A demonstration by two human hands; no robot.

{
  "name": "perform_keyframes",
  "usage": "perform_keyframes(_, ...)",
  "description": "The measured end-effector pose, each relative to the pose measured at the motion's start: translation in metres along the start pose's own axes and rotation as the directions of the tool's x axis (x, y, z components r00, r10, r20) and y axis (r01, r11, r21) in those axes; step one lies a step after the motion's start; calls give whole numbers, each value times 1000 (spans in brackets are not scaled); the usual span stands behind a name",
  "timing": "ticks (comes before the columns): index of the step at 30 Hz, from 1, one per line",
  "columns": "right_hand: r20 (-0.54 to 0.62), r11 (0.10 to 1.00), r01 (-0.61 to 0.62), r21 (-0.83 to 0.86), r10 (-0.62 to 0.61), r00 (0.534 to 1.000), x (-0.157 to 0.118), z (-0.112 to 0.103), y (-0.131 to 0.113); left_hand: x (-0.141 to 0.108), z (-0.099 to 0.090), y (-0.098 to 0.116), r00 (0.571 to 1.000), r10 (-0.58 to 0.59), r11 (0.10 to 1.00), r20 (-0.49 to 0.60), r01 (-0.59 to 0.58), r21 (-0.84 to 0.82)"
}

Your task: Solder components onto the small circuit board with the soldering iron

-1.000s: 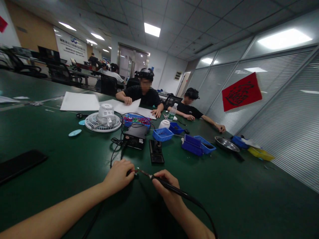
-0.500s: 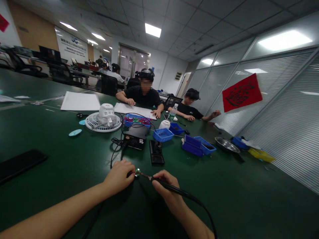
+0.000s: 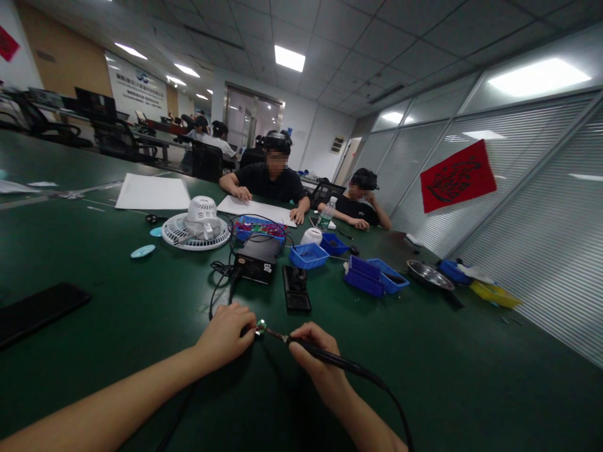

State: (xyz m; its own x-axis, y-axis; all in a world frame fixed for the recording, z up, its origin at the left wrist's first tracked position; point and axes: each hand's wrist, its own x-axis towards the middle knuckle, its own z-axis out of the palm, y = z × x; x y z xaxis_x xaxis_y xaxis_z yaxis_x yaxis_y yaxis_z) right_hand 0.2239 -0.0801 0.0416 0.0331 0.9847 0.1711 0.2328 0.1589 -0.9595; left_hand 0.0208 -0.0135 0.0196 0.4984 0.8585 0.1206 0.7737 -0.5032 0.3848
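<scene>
A small green circuit board [image 3: 260,327] is pinched at its left side by my left hand [image 3: 229,334], whose fingers are closed. My right hand [image 3: 320,356] grips a black soldering iron [image 3: 325,355] like a pen, and its metal tip points left and reaches the board's right side. The iron's thick black cable runs down past my right wrist. Behind my hands stands a black box-shaped unit [image 3: 257,258] with cables at its left. Right of that unit lies a black stand [image 3: 296,290].
A blue tray of wires and boards [image 3: 260,229], a white fan part [image 3: 196,231], several blue trays, a metal bowl [image 3: 430,275] and a yellow tray [image 3: 495,293] lie farther back. A black phone-like slab [image 3: 40,312] is at left. Two people sit across the table.
The person at the right across the table has raised a hand from over the table to the head. My hands and the iron have hardly moved.
</scene>
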Motion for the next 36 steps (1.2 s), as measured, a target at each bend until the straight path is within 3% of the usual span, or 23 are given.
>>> perform_keyframes(9, 34, 1000, 12, -24, -11, 999, 1, -1, -7, 2, 2, -1, 1000, 18, 1000, -11, -18, 1)
perform_keyframes(18, -38, 1000, -16, -18, 15, 999, 1, -4, -3, 1, 4, -1, 1000, -15, 1000, -11, 15, 0)
perform_keyframes(36, -9, 999, -45, -4, 45, 999, 0, 0, 0, 2, 7, -4, 999, -28, 1000, -23, 28, 8)
